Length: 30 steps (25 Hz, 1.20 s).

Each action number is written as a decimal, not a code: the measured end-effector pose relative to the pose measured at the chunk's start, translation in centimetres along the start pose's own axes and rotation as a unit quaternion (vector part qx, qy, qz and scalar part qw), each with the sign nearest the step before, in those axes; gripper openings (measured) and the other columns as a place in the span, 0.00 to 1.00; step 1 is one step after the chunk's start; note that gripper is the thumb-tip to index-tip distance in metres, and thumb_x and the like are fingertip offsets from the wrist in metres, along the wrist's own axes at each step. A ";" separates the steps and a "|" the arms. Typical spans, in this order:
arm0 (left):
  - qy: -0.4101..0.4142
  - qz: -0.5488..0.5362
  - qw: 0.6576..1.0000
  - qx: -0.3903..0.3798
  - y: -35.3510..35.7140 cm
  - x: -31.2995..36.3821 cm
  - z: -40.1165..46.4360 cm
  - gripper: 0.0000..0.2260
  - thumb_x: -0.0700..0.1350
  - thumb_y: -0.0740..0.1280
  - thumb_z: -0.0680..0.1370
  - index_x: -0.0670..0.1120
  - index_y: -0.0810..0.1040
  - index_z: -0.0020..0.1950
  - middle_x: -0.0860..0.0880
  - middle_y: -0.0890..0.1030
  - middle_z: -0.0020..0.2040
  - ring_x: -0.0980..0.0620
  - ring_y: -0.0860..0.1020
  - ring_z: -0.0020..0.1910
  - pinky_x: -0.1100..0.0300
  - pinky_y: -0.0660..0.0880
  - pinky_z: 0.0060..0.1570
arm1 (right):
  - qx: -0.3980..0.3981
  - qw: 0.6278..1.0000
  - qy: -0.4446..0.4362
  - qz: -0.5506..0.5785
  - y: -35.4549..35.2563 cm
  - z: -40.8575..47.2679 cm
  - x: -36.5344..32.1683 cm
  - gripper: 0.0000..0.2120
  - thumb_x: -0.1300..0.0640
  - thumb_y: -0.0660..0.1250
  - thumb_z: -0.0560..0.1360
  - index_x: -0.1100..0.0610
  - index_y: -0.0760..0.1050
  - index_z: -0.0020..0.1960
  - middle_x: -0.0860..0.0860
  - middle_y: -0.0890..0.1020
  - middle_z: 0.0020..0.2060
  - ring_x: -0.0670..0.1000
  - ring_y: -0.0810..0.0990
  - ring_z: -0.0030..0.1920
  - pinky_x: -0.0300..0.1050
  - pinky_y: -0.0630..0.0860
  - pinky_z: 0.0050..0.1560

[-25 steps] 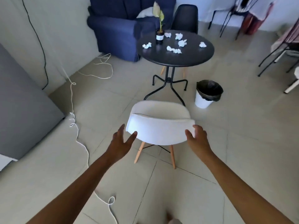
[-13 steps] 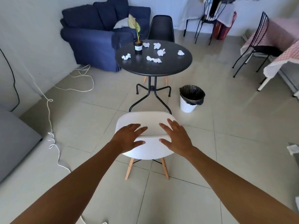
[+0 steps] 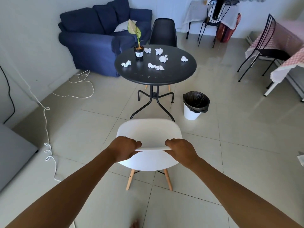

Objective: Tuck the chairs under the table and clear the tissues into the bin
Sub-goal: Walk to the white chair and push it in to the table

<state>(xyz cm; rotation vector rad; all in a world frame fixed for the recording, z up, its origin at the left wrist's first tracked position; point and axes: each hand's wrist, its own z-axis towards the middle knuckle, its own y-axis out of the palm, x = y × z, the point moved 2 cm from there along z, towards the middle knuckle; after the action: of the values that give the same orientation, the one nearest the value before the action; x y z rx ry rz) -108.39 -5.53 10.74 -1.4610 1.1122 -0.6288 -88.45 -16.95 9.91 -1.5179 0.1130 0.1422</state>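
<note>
A white chair [image 3: 148, 132] with wooden legs stands on the tiles in front of me, its back toward me. My left hand [image 3: 124, 149] and my right hand [image 3: 181, 149] both grip the top edge of its backrest. Beyond it stands a round black table [image 3: 155, 76] with several crumpled tissues [image 3: 155, 66] on top. A black chair [image 3: 162, 32] sits at the table's far side. A white bin [image 3: 194, 106] with a black liner stands on the floor right of the table.
A potted plant [image 3: 139, 51] stands on the table. A blue sofa [image 3: 98, 37] is at the back left. A white cord [image 3: 47, 129] trails over the floor on the left. Black metal chairs [image 3: 263, 50] and cloth-covered tables are on the right.
My hands went from flanking the chair's back, to lying flat on it, to closing on its top edge. The view has risen and the table looks nearer.
</note>
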 end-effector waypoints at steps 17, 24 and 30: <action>0.014 0.018 0.999 0.027 0.2 -16.0 14.3 0.15 0.52 0.55 0.80 0.48 0.69 0.64 0.46 0.81 0.51 0.42 0.80 0.48 0.55 0.74 0.42 | 0.007 0.994 0.107 -0.035 1.0 18.1 3.6 0.19 0.45 0.59 0.78 0.60 0.73 0.57 0.59 0.82 0.46 0.60 0.81 0.47 0.49 0.75 0.43; 0.017 0.008 0.999 0.048 0.2 -19.0 18.5 0.15 0.52 0.57 0.80 0.48 0.70 0.63 0.46 0.82 0.48 0.45 0.81 0.46 0.58 0.68 0.37 | -0.016 0.994 0.101 -0.024 0.7 22.4 6.4 0.20 0.44 0.58 0.78 0.61 0.71 0.57 0.59 0.82 0.47 0.59 0.80 0.47 0.48 0.75 0.43; -0.026 -0.090 0.995 0.026 0.6 -21.2 18.1 0.15 0.53 0.57 0.80 0.47 0.71 0.62 0.45 0.81 0.51 0.45 0.79 0.50 0.58 0.71 0.41 | -0.006 0.995 0.095 -0.024 2.0 24.6 5.0 0.19 0.45 0.58 0.79 0.61 0.71 0.57 0.59 0.82 0.47 0.58 0.81 0.47 0.42 0.68 0.40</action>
<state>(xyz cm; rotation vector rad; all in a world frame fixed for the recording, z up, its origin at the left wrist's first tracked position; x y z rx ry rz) -101.53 21.50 10.45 -1.5341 0.9241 -0.7355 -84.20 7.86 8.40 -1.5436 0.2281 -0.0409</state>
